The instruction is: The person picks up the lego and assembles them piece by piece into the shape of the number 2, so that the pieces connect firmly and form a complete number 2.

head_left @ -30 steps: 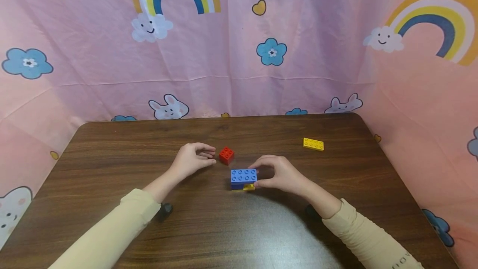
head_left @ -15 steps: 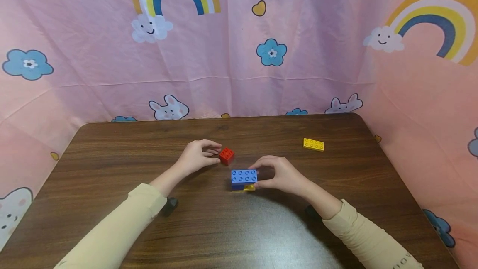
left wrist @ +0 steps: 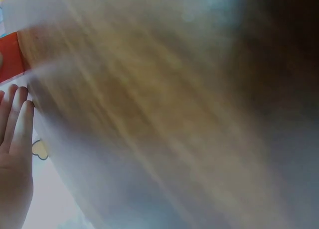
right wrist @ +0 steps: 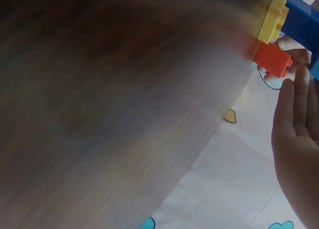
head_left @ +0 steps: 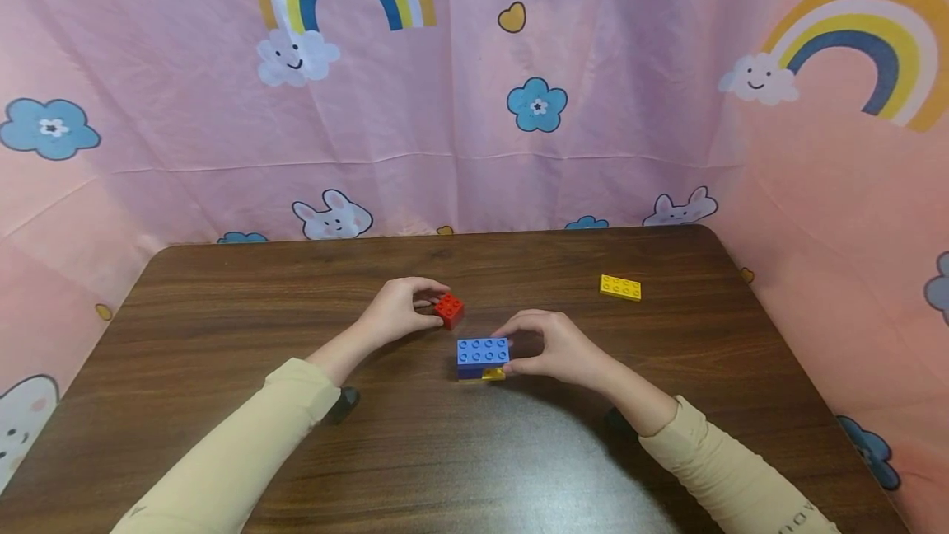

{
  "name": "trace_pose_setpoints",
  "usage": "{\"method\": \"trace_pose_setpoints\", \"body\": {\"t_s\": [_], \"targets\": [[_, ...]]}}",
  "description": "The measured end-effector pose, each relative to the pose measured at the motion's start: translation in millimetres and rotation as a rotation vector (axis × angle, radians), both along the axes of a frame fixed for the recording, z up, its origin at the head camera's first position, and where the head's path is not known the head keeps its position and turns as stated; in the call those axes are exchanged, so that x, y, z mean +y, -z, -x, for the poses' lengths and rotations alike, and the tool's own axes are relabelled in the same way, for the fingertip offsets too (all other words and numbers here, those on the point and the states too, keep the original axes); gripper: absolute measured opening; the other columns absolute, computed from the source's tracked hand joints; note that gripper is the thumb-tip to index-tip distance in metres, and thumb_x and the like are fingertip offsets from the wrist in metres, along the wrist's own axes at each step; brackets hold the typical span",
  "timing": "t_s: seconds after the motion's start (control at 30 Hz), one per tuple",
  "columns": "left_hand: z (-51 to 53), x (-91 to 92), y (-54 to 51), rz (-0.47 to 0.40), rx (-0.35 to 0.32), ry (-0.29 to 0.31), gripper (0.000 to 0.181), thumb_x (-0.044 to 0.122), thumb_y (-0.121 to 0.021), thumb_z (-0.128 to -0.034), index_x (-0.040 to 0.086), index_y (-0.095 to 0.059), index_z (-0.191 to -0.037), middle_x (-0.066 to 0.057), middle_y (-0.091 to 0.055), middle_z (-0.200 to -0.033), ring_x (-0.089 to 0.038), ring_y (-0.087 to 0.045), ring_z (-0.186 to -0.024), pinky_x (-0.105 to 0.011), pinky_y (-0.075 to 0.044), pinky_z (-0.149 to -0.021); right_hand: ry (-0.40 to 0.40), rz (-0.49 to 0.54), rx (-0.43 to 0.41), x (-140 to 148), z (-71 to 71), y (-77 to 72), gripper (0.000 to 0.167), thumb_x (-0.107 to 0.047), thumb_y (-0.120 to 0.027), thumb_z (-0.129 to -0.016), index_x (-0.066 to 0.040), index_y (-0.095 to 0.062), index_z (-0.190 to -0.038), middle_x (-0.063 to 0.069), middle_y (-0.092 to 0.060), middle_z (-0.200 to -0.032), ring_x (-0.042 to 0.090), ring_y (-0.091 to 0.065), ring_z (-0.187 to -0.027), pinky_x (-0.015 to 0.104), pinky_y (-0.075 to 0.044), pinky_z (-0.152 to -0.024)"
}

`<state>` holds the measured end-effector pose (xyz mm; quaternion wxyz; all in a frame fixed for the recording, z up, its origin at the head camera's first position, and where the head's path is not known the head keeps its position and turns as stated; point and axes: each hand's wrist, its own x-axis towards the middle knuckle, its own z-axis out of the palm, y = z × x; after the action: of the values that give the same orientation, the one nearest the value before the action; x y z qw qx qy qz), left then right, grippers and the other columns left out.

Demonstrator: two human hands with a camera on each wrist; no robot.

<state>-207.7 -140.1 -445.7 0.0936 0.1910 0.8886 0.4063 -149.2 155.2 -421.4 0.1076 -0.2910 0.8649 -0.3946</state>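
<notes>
In the head view, a small red toy brick (head_left: 449, 311) stands left of the table's middle. My left hand (head_left: 396, 310) is at its left side, with thumb and forefinger pinching it. The left wrist view shows part of the red brick (left wrist: 11, 58) at the edge, beside straighter fingers (left wrist: 21, 124). Nearer to me is a stack: a light blue brick (head_left: 483, 350) tops a dark blue one (head_left: 469, 372), with yellow (head_left: 493, 373) beneath. My right hand (head_left: 554, 344) grips this stack's right end between thumb and forefinger. Yellow and dark blue bricks (right wrist: 302, 21) show in the right wrist view.
A flat yellow brick (head_left: 620, 288) lies at the back right of the brown wooden table (head_left: 460, 468). Behind and beside the table hangs a pink printed curtain (head_left: 474, 122). Dark wrist-worn pieces show beneath both forearms.
My left hand has moved right, from beside the red brick to a pinch on it. My right hand and the stack have stayed in place.
</notes>
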Motion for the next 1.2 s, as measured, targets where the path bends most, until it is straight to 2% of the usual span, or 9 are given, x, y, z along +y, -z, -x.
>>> {"method": "trace_pose_setpoints", "body": {"t_s": [0.23,0.53,0.87,1.2], "targets": [[1.2,0.4,-0.8,0.015,0.011,0.028,0.045,-0.002,-0.084,-0.0875,-0.001,-0.072,-0.13,-0.022,-0.073,-0.131,-0.036,-0.073,-0.121,-0.045,-0.061,-0.103,0.005,0.001,-0.015,-0.9,-0.6,-0.8,0.04,-0.016,-0.092,-0.084,-0.016,-0.079,-0.121,0.0,-0.078,-0.121,0.021,-0.069,-0.115,0.05,-0.055,-0.107],[-0.2,0.0,-0.8,0.014,0.017,0.024,0.041,0.001,-0.087,-0.0863,0.0,-0.074,-0.125,-0.02,-0.075,-0.126,-0.035,-0.073,-0.12,-0.047,-0.06,-0.104,0.004,-0.003,-0.002,-0.2,-0.2,0.2,0.04,-0.016,-0.093,-0.083,-0.016,-0.079,-0.121,0.0,-0.078,-0.12,0.019,-0.069,-0.114,0.048,-0.055,-0.106],[-0.3,-0.5,0.6,-0.032,-0.009,-0.018,0.037,0.005,-0.09,-0.0842,0.0,-0.074,-0.118,-0.018,-0.077,-0.118,-0.03,-0.076,-0.108,-0.045,-0.062,-0.101,-0.004,-0.017,0.009,0.6,0.7,0.7,0.039,-0.021,-0.092,-0.084,-0.016,-0.079,-0.121,0.002,-0.078,-0.121,0.021,-0.07,-0.113,0.053,-0.055,-0.106],[-4.8,-1.1,-0.8,-0.063,-0.066,-0.086,0.039,0.009,-0.088,-0.0874,0.0,-0.073,-0.122,-0.019,-0.077,-0.12,-0.03,-0.076,-0.108,-0.044,-0.063,-0.1,0.002,-0.019,-0.011,0.3,1.4,1.5,0.039,-0.021,-0.092,-0.085,-0.016,-0.079,-0.12,0.001,-0.079,-0.121,0.02,-0.069,-0.113,0.053,-0.055,-0.107]]}}
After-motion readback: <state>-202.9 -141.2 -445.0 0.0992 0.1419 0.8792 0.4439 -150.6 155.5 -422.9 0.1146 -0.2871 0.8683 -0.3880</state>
